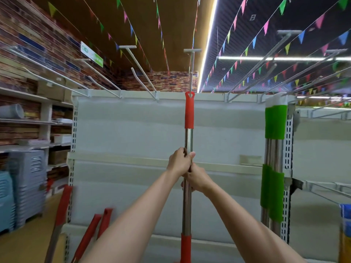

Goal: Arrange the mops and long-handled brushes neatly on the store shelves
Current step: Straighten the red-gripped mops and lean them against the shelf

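While both hands, left hand [180, 161] above right hand [197, 179], wrap their fingers round the upright red-capped mop handle [188, 141], its hang-loop sits at the hook [191, 73] on the shelf's top edge, so hanging looks underway, next needing a careful release.

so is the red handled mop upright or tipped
Upright: the red-handled mop stands vertical against the white shelf panel, gripped by left hand and right hand, its loop at a hook.

Shop aisle; white gondola shelving [133, 133]; display hooks [141, 71]; bunting [266, 27] overhead; stacked stools [26, 186].
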Available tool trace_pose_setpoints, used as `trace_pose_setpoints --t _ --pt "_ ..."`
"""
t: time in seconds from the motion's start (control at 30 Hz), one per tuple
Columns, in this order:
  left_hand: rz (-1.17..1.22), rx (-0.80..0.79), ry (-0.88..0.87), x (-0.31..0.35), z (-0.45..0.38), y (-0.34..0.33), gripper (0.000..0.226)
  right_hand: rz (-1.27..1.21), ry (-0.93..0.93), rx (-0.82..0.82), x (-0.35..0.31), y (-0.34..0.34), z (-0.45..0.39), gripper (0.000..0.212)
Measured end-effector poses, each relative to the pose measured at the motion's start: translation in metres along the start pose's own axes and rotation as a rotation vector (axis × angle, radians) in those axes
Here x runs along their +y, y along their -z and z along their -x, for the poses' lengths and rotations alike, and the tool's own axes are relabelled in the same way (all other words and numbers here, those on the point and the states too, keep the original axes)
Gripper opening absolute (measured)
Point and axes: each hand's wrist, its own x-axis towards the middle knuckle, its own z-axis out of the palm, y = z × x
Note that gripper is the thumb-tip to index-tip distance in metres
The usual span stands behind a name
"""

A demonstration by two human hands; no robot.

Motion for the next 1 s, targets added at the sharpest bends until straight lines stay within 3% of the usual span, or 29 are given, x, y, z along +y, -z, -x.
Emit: trace_pose_setpoints --t 0.2,0.47,0.6,0.8,1.0 --pt "-0.026 -0.064 -0.063 -0.006 -0.008 0.004 0.031 -0.008 -0.002 0.056 0.004 0.003 -0.009 0.043" --pt "0.098 -0.167 -0.083 -0.02 0.009 0.009 0.03 0.05 -0.106 0.05 0.02 -0.019 0.019 0.074" --pt "0.102 -0.207 -0.023 -0.049 0.026 -0.004 0.011 0.078 -0.134 0.032 0.032 -0.032 0.037 0.065" --pt "0.173 -0.278 0.062 -0.088 0.064 -0.015 0.027 0.14 -0.12 0.05 0.05 -0.049 0.066 0.056" --pt "0.226 -0.416 0.263 -0.164 0.122 -0.022 0.026 0.203 -0.299 -0.023 0.097 -0.083 0.112 0.054"
